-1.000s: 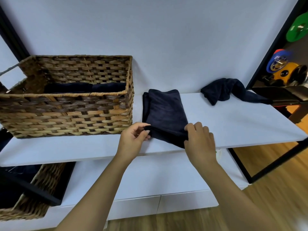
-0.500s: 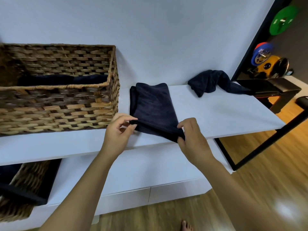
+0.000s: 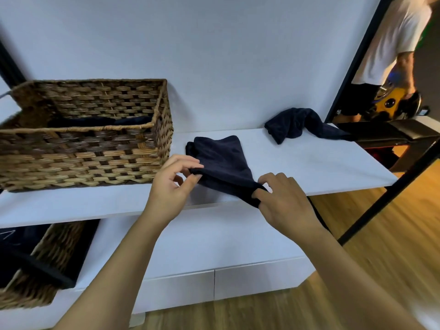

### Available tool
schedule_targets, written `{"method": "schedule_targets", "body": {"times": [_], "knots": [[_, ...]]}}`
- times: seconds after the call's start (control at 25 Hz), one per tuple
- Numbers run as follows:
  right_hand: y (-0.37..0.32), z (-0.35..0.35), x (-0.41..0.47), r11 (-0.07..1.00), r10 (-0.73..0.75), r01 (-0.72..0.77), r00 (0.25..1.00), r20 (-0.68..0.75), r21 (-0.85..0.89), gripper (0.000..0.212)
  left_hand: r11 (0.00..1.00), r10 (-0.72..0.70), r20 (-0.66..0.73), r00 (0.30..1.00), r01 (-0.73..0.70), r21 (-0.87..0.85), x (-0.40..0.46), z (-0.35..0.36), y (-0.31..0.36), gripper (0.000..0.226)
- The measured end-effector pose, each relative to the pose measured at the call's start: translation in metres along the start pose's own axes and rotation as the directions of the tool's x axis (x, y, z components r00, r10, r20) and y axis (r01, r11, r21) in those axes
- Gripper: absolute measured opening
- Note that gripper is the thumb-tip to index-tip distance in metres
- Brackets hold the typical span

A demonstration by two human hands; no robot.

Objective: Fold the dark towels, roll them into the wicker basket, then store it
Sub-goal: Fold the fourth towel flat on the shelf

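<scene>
Wicker basket [image 3: 90,148]: left of centre on the white bench [image 3: 309,167], with dark rolled towels [image 3: 100,120] lying inside along its back wall.
Folded towel [image 3: 221,160]: centre of the frame, just right of the basket, its near edge lifted off the bench.
Left hand [image 3: 171,186]: fingers [image 3: 195,178] pinched closed on the towel's near left corner.
Right hand [image 3: 285,201]: fingers [image 3: 258,195] pinched closed on the near right corner, at the bench's front edge.
Crumpled towel [image 3: 295,125]: right of centre, against the wall, well apart from the folded one.
Second basket [image 3: 40,265]: lower left, under the bench.
</scene>
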State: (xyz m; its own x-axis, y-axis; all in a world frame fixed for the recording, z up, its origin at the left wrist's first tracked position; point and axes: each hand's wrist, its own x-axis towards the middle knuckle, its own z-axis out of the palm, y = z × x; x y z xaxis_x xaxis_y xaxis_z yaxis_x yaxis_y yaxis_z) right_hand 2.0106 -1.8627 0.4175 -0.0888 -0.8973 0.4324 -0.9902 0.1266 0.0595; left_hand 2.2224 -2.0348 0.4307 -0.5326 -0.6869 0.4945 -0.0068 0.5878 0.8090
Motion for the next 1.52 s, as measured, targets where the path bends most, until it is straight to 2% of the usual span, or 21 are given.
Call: {"method": "schedule_targets", "body": {"times": [0.16, 0.24, 0.32, 0.4, 0.44, 0.52, 0.56, 0.68, 0.76, 0.84, 0.96, 1.08, 1.24, 1.32, 1.4, 1.52], "knots": [[0.021, -0.022, -0.021, 0.999, 0.032, -0.033, 0.998, -0.054, -0.019, 0.032, 1.0, 0.0, -0.033, 0.999, 0.001, 0.017, -0.007, 0.01, 0.028, 0.02], [0.03, -0.038, -0.033, 0.998, 0.03, -0.034, 0.997, -0.075, -0.047, 0.031, 0.998, -0.047, -0.059, 0.997, 0.049, 0.027, -0.018, 0.025, 0.047, 0.021], [0.037, -0.058, -0.047, 0.998, 0.061, -0.061, 0.993, -0.103, 0.007, 0.029, 0.995, -0.099, -0.095, 0.991, 0.102, 0.024, -0.033, 0.041, 0.069, 0.016], [0.044, -0.08, -0.066, 0.986, 0.102, -0.082, 0.986, -0.132, 0.144, 0.026, 0.992, -0.129, -0.122, 0.984, 0.128, -0.016, -0.045, 0.053, 0.091, 0.016], [0.047, -0.092, -0.073, 0.956, 0.159, -0.126, 0.981, -0.108, 0.265, 0.023, 0.991, -0.134, -0.13, 0.982, 0.131, -0.032, -0.05, 0.057, 0.102, 0.018], [0.053, -0.117, -0.089, 0.803, 0.283, -0.251, 0.959, 0.024, 0.54, 0.023, 0.991, -0.127, -0.149, 0.981, 0.121, -0.047, -0.062, 0.065, 0.125, 0.019], [0.055, -0.127, -0.094, 0.737, 0.312, -0.277, 0.949, 0.054, 0.616, 0.024, 0.992, -0.122, -0.163, 0.979, 0.115, -0.052, -0.068, 0.067, 0.135, 0.016], [0.056, -0.156, -0.099, 0.614, 0.31, -0.258, 0.948, 0.072, 0.746, 0.03, 0.992, -0.118, -0.216, 0.969, 0.103, -0.077, -0.084, 0.065, 0.163, 0.005], [0.055, -0.172, -0.096, 0.477, 0.308, -0.248, 0.946, 0.104, 0.843, 0.014, 0.993, -0.107, -0.231, 0.967, 0.092, -0.076, -0.087, 0.057, 0.181, 0.003], [0.056, -0.184, -0.091, 0.398, 0.322, -0.224, 0.942, 0.094, 0.89, 0.004, 0.994, -0.099, -0.237, 0.967, 0.085, -0.067, -0.085, 0.052, 0.199, 0.006], [0.058, -0.188, -0.078, 0.246, 0.377, -0.209, 0.92, 0.105, 0.947, 0.024, 0.988, -0.15, -0.246, 0.957, 0.141, -0.056, -0.076, 0.049, 0.217, 0.015], [0.06, -0.178, -0.059, 0.212, 0.397, -0.255, 0.904, 0.156, 0.943, 0.038, 0.959, -0.274, -0.215, 0.937, 0.282, 0.007, -0.058, 0.043, 0.21, 0.015], [0.067, -0.156, -0.014, 0.238, 0.4, -0.373, 0.879, 0.259, 0.897, 0.02, 0.897, -0.429, -0.134, 0.893, 0.439, 0.052, -0.016, 0.039, 0.189, 0.01], [0.072, -0.156, 0.026, 0.199, 0.452, -0.339, 0.864, 0.221, 0.919, 0.013, 0.921, -0.388, -0.154, 0.909, 0.387, -0.037, 0.022, 0.036, 0.19, 0.006], [0.075, -0.166, 0.07, 0.14, 0.499, -0.165, 0.864, 0.075, 0.976, 0.006, 0.96, -0.241, -0.183, 0.953, 0.207, -0.189, 0.067, 0.029, 0.198, 0.01], [0.08, -0.18, 0.124, 0.163, 0.512, 0.104, 0.841, -0.175, 0.981, 0.007, 0.961, -0.032, -0.203, 0.979, -0.026, -0.275, 0.126, 0.012, 0.201, 0.013]]}}
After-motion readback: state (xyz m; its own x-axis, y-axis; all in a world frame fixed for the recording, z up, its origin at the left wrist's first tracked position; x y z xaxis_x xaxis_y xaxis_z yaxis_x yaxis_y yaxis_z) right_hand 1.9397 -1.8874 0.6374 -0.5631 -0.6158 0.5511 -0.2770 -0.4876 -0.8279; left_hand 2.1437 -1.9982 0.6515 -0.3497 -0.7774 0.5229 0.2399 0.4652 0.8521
